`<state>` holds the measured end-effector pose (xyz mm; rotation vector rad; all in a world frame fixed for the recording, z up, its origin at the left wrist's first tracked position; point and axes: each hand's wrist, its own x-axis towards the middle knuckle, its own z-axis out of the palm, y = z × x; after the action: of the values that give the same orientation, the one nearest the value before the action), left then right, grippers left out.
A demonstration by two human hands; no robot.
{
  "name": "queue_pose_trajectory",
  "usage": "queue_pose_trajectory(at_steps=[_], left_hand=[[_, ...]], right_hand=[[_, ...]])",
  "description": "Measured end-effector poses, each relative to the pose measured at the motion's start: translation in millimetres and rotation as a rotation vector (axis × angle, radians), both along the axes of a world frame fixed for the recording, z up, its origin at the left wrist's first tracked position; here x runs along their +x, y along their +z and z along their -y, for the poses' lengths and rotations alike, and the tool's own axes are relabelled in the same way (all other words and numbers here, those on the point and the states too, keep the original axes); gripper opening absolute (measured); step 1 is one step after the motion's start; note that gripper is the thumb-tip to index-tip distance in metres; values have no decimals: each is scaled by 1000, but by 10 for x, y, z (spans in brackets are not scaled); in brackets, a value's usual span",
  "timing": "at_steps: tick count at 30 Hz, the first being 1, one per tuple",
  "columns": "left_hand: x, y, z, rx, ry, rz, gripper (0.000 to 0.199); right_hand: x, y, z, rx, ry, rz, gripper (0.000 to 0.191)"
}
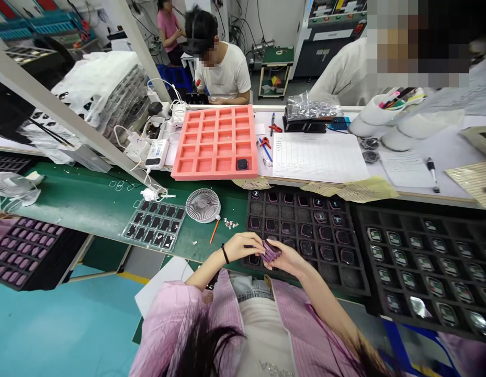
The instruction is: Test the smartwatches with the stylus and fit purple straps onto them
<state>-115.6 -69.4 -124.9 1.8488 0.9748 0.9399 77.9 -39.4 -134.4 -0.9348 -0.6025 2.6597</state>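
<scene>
Here, at the near edge of the worktop, a black tray has its near left corner partly hidden; above it, the left hand and right hand grip a purple piece, partly covered, details unclear.

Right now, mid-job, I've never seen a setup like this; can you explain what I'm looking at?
There's no robot: a person works bare-handed. The single picture comes from a camera worn on their head, looking forward and down. The left hand, with a black wristband, and the right hand together hold a small purple piece. On the green bench stand a white fan and a black tray of square-faced devices. Behind, on a raised white surface, lies a coral tray with one dark square item.
</scene>
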Motion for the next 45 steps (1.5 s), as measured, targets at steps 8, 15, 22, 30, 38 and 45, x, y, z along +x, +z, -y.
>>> queue_pose_trajectory(at_steps=[8, 15, 22, 30, 38, 45], left_hand=[[90, -428, 116, -343, 57, 169, 44], [-314, -1077, -292, -444, 538, -361, 11], [-418, -1389, -529, -466, 623, -566, 19], [-317, -983, -521, -392, 538, -460, 14], [24, 218, -222, 131, 142, 104, 20], [-9, 405, -264, 232, 55, -89, 23]], right_hand=[[5, -121, 186, 16, 62, 93, 24], [-32, -200, 170, -15, -74, 91, 31], [81, -170, 11, 8, -121, 64, 32], [54, -77, -112, -43, -150, -14, 34], [-20, 199, -176, -85, -69, -110, 35], [-87, 257, -138, -24, -19, -130, 35]])
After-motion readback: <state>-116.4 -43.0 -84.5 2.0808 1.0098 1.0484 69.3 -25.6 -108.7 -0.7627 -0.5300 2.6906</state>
